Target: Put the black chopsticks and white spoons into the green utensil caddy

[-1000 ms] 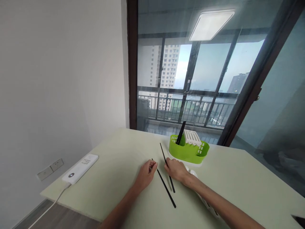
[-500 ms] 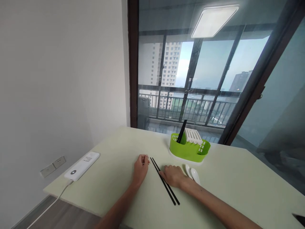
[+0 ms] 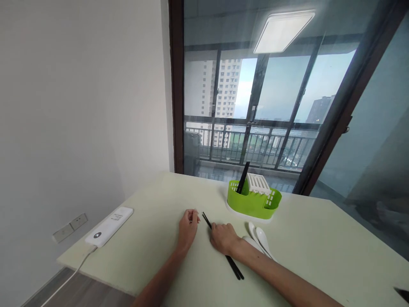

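Two black chopsticks (image 3: 234, 269) lie side by side on the pale green table (image 3: 159, 213). My right hand (image 3: 223, 238) covers their middle, fingers curled down onto them. My left hand (image 3: 188, 226) rests on the table just left of the chopstick tips, loosely curled, with nothing in it. Behind stands a green cutlery basket (image 3: 254, 203) with a white slotted insert and a black chopstick upright in it. Two white spoons (image 3: 261, 237) lie to the right of my right wrist.
A white power strip (image 3: 108, 226) with its cable lies at the table's left edge. A white wall is on the left, and a large glass door with a dark frame stands behind the table. Wall sockets sit low on the left.
The two chopsticks were spread apart, then brought together side by side. My right hand has slid left over them, and my left hand has drawn back from the tips.
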A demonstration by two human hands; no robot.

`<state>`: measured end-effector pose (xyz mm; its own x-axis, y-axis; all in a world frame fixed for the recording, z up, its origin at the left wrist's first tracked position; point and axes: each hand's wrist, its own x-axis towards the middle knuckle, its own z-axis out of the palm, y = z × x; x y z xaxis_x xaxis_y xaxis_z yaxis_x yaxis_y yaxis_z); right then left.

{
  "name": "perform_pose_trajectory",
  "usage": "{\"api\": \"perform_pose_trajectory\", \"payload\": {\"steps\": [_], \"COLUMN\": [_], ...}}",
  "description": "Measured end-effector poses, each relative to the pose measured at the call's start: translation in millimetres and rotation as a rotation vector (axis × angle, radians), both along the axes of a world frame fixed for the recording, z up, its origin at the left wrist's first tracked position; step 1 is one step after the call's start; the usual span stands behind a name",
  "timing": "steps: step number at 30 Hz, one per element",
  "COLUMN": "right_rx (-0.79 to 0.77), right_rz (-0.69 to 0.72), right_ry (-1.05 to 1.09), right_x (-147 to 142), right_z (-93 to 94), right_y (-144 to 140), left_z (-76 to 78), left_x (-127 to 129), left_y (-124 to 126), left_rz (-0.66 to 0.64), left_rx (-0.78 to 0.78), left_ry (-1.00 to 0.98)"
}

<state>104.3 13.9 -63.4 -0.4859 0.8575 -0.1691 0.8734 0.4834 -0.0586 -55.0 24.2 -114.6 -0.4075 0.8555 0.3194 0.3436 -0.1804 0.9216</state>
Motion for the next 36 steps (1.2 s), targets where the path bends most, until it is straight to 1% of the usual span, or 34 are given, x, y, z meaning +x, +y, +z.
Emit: {"api": "perform_pose_trajectory", "payload": {"steps": [2,4,7,11,13,15,21,25,30,33,36], "right_rx": [0.000,0.020,0.083,0.164,0.183,0.183,0.149,0.119,0.106,0.117,0.157], "right_rz": [0.001,-0.002,-0.002,0.038,0.060,0.082,0.123,0.166,0.217,0.233,0.207], "right_ry": [0.032,0.090,0.223,0.425,0.510,0.578,0.720,0.777,0.820,0.847,0.901], "right_x": [5,13,28,47,54,60,64,61,60,60,61], "right_z": [3.2,10.9,29.4,53.0,58.8,60.0,51.2,45.4,41.3,45.6,58.4], "right_y": [5,12,22,28,27,23,15,16,17,18,19], "left_z": [-1.2,-1.6,1.8,11.4,14.8,16.4,18.5,20.3,15.9,13.1,12.7], "left_x": [1,4,10,17,19,21,22,21,18,18,19], "left_y": [1,0,-6,-17,-22,-25,-27,-27,-25,-23,-23], "left_rz": [-0.033,-0.096,-0.215,-0.389,-0.456,-0.497,-0.556,-0.525,-0.505,-0.524,-0.537], "left_rx": [0.006,0.007,-0.008,-0.003,0.002,-0.007,-0.101,-0.138,-0.146,-0.147,-0.156], "left_ry": [0.009,0.020,0.047,0.097,0.121,0.144,0.213,0.227,0.223,0.210,0.178]}}
